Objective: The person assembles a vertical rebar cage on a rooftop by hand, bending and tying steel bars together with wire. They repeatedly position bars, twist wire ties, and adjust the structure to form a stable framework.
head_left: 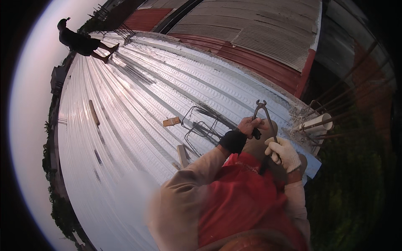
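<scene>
Both hands (pixel 268 140) grip pincers (pixel 261 113) (lower handles hidden behind glove).

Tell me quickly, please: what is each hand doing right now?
Left hand: closed on one handle of the pincers.
Right hand, in a white glove: closed on the other handle.

A wide deck of shiny corrugated metal sheeting (pixel 138 104) is stretching away under a pale pink sky (pixel 37 83), catching soft light. 2 short wooden blocks (pixel 171 121) and a longer plank (pixel 94 112) are lying on it. Beyond its far edge, rusty red-and-grey corrugated roofs (pixel 251 37) are sloping away. Trees (pixel 58 205) are lining the left horizon, and another person (pixel 81 42) is standing far off.
</scene>
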Tool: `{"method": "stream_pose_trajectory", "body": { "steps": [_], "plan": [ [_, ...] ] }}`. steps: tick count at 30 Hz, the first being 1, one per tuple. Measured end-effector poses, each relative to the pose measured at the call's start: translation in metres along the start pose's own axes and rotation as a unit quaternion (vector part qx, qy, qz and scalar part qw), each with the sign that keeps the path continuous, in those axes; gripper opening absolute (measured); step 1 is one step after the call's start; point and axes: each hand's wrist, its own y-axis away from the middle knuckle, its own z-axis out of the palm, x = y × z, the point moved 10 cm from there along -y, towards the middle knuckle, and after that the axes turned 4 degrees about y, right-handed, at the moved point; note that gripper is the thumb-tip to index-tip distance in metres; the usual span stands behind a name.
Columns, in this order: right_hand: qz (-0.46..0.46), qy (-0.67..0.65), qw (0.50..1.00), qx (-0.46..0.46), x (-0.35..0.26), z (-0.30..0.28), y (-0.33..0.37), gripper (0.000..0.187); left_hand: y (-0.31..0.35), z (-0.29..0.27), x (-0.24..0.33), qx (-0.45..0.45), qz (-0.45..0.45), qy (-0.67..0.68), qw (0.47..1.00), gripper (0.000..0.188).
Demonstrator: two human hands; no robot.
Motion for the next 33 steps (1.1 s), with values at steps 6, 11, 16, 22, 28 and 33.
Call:
{"method": "stream_pose_trajectory", "body": {
  "steps": [6, 11, 16, 22, 28, 33],
  "plan": [
    [-0.029, -0.04, 0.999, 0.018, 0.037, 0.005, 0.008, 0.035, -0.01, 0.11, 0.032, -0.015, 0.279, -0.192, 0.941, 0.053],
    [-0.127, -0.043, 0.985, 0.104, 0.054, -0.034, 0.061, 0.033, -0.018, 0.178, 0.02, -0.163, 0.196, -0.347, 0.903, 0.065],
    [-0.136, -0.147, 0.935, 0.292, 0.1, -0.111, 0.14, 0.051, -0.016, 0.228, 0.008, -0.226, 0.151, -0.42, 0.866, 0.069],
    [0.13, 0.232, 0.831, 0.489, 0.239, -0.24, 0.2, 0.065, -0.032, 0.232, 0.06, -0.123, 0.298, -0.316, 0.892, 0.042],
    [0.232, 0.361, 0.746, 0.51, 0.263, -0.274, 0.18, 0.076, 0.049, 0.306, 0.269, 0.032, 0.694, -0.232, 0.681, 0.047],
    [0.211, 0.348, 0.753, 0.517, 0.251, -0.271, 0.157, 0.08, 0.078, 0.377, 0.36, 0.009, 0.751, -0.166, 0.639, 0.051]
  ]
}}
